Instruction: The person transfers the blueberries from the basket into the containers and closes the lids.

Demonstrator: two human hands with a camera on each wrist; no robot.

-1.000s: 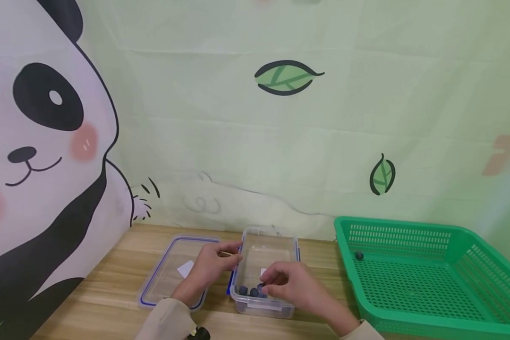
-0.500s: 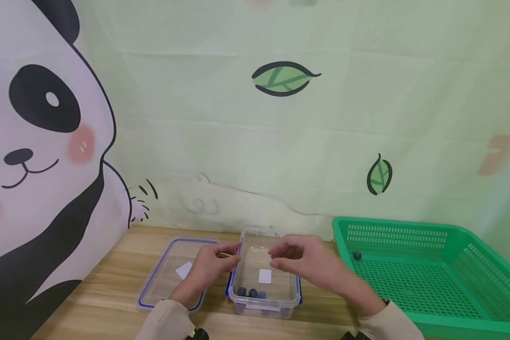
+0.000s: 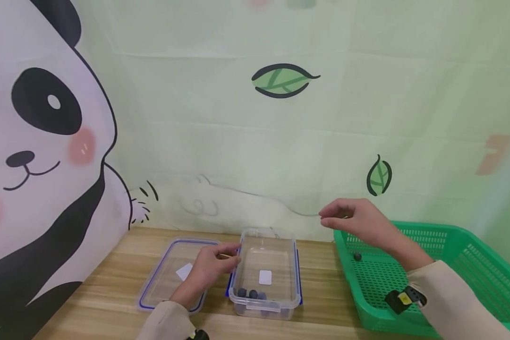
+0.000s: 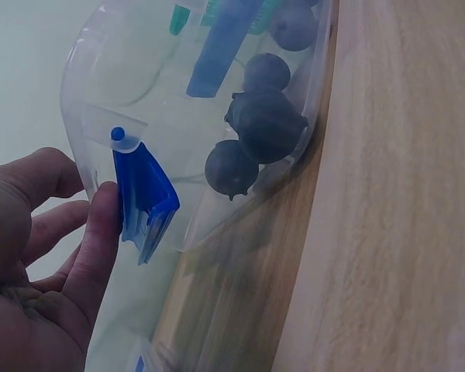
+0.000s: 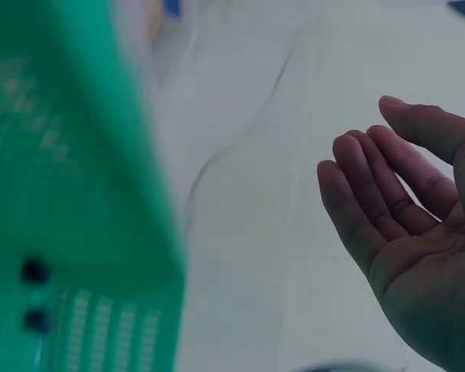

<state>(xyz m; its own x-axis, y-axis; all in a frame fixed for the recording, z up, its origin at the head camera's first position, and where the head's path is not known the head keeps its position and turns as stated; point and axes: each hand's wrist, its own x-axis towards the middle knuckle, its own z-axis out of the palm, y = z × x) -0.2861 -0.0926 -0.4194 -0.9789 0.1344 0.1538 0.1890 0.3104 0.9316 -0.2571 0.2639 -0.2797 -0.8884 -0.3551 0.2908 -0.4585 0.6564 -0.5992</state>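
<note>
A clear lidless plastic box (image 3: pixel 265 309) with blue side clips stands on the table, several blueberries (image 3: pixel 253 294) gathered at its near end. My left hand (image 3: pixel 207 267) rests its fingertips against the box's left rim. In the left wrist view, a fingertip lies at a hanging blue clip (image 4: pixel 146 203), and dark blueberries (image 4: pixel 267 124) show through the wall. My right hand (image 3: pixel 361 224) is raised over the left rim of a green basket (image 3: pixel 352 288). Its fingers are loosely bent and hold nothing in the right wrist view. One blueberry (image 3: pixel 357 256) lies inside the basket.
Left of the box lies its clear lid (image 3: pixel 155 283) with a blue seal and a white label, partly under my left forearm. A panda-print cloth (image 3: pixel 221 141) hangs behind the wooden table (image 3: pixel 318 283). The basket takes up the right side.
My right hand has risen from the blueberries in the box and moved right, over the basket's edge. My left hand has stayed at the box's rim.
</note>
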